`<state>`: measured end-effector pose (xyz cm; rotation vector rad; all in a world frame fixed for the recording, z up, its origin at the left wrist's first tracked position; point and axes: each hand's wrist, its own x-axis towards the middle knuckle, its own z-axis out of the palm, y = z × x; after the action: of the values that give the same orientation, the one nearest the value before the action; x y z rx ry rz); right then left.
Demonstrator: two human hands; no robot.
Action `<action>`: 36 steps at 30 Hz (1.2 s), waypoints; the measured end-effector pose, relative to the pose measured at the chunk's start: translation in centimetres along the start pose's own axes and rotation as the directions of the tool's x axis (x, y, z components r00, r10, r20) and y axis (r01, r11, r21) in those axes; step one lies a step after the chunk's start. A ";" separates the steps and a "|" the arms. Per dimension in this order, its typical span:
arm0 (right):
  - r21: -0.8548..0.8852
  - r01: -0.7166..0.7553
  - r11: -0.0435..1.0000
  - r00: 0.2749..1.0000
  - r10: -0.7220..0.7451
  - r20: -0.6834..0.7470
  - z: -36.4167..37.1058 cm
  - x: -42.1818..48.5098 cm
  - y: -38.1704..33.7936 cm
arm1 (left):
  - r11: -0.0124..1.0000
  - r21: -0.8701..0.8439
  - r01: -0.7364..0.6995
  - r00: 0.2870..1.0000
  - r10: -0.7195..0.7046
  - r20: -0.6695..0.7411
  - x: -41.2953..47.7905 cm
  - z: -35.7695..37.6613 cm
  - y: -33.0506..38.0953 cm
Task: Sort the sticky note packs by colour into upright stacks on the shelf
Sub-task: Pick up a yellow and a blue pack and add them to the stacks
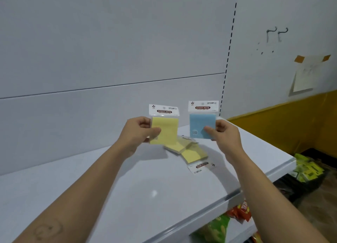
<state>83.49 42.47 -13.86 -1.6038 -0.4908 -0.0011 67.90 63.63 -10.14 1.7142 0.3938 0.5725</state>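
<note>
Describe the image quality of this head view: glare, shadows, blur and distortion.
Head view: a small bright glare spot sits on the shelf; soft shadows fall under the loose yellow packs; wide-angle lens bends the slotted upright; the yellow pack in the left hand and blue pack in the right hand read sharply, while the snack bags lower right look blurred.

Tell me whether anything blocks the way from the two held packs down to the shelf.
Partly. The left hand holds a yellow pack and the right hand a blue pack, both upright above the shelf. Loose yellow packs lie flat below and between them; the shelf to their left is bare.
</note>
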 end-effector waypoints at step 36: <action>0.094 0.151 0.984 0.813 -0.177 0.554 43.7 -17.2 -15.5 | 0.994 0.106 0.023 0.787 0.048 -0.615 -20.7 -45.5 -4.2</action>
<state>50.47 78.86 -8.76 -1.4982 -1.0816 0.3613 25.13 89.91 -10.62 1.5952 0.8947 1.1504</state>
